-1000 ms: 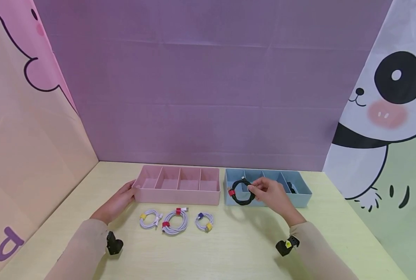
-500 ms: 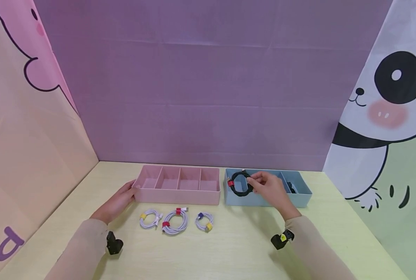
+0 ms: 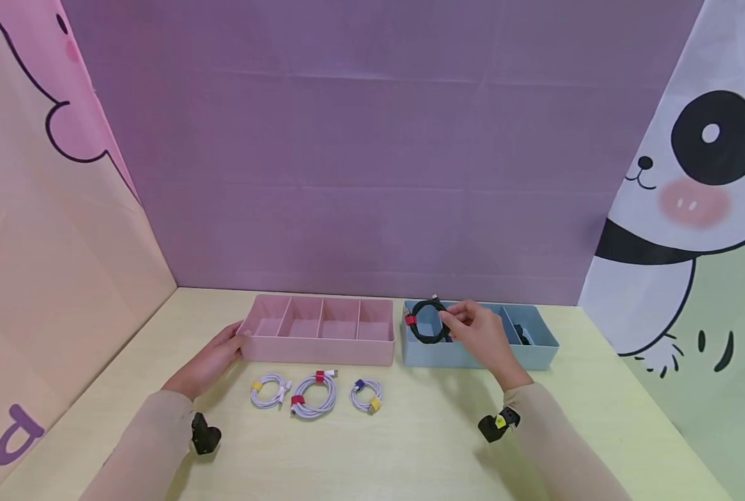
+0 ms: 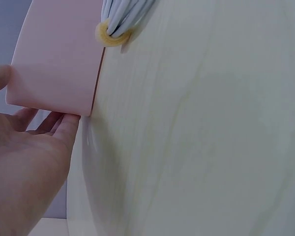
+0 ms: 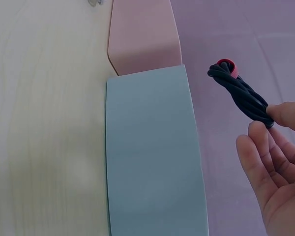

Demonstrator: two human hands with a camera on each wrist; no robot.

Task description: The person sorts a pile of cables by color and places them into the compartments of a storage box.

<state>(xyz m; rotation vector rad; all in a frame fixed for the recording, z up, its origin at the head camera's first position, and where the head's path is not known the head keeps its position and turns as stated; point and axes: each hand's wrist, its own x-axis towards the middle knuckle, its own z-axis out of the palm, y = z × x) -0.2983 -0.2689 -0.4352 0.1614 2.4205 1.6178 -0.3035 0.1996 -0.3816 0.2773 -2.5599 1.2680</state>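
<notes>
One purple cloth point(image 3: 372, 160) stands along the back edge of one pale table point(image 3: 347, 459). Two boxes sit near that edge, long axes parallel to it: the pink box point(image 3: 322, 351) left of the middle, the blue box point(image 3: 466, 356) just beside it, toward the back right corner. The pink box shows four compartments; some of the blue box's dividers are hidden.

Of the two hands, the left hand point(image 3: 212, 356) grips the pink box's left end, thumb at the top rim and slightly bent fingers against the end wall. The right hand point(image 3: 484, 339) pinches the black cable point(image 3: 427, 339) between thumb and fingertips, the lower fingers loosely bent.

There are four coiled cables, one black and three white. The black ring is held up at the blue box's left end, upright, its open face toward the wearer, one plug pointing up and one red strap point(image 3: 411, 320) on its left.

The white three lie flat in a row between the pink box and the table's front edge: the large cable point(image 3: 312, 413) in the middle, its plug pointing right; the left cable point(image 3: 264, 403); the smallest cable point(image 3: 354, 398) at the right.

Small black items point(image 3: 522, 335) sit in the blue box's rightmost compartment, too small to count.
</notes>
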